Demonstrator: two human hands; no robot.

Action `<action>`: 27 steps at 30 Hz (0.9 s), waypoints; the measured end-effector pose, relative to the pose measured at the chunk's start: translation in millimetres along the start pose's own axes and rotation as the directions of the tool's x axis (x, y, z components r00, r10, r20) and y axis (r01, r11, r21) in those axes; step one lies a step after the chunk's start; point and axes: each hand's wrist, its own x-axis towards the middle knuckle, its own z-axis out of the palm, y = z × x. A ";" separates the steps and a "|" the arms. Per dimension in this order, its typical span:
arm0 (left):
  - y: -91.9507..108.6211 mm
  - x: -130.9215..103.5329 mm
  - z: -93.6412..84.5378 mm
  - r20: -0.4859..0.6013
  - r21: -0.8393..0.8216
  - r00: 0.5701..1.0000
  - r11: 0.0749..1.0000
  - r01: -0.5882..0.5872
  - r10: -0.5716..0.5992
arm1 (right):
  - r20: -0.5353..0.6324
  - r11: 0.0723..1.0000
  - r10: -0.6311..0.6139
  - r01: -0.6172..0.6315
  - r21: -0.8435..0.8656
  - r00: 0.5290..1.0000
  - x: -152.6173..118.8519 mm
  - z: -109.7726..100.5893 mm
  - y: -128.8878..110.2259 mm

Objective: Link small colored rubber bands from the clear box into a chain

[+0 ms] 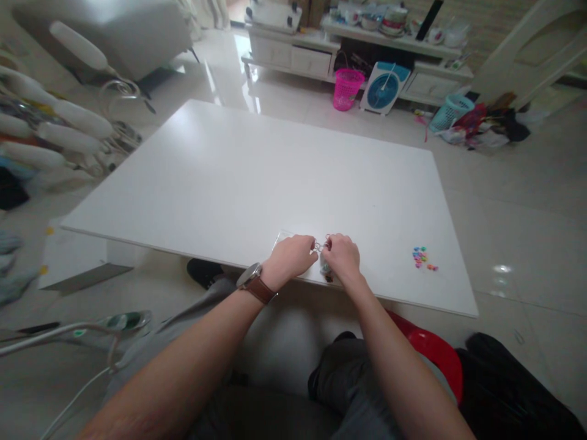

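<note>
My left hand [295,254] and my right hand [343,254] meet low over the near edge of the white table [293,171]. Both have their fingers pinched together. Between the fingertips shows a small silvery metal keychain [319,246] with ring-like links, gripped from both sides. Just below my right fingers is a small clear and dark piece [325,269]; whether it hangs from the keychain I cannot tell. A clear plastic sheet or bag [281,236] lies partly under my left hand. Farther right on the tabletop lies a cluster of small bright-coloured pieces [419,256].
A red stool [428,345] stands beneath the table's right front. Across the floor are a pink basket [347,88], a blue and white fan [384,87] and a low cabinet [293,55]. White-padded chairs [76,119] crowd the left side.
</note>
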 end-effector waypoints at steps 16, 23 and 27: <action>0.1 0.6 4.1 0.017 0.028 1.000 1.000 -0.006 0.005 | 0.093 0.997 -0.031 0.038 -0.070 0.995 -1.5 -0.1 -4.4; -1.6 1.7 1.4 -0.024 0.007 1.000 1.000 0.017 -0.017 | 0.002 0.984 -0.063 0.062 0.168 0.998 5.1 1.1 5.1; -2.9 4.3 -2.8 -0.083 -0.108 0.996 0.994 0.028 -0.037 | 0.036 0.812 -0.065 0.032 0.583 0.997 11.6 -2.6 12.7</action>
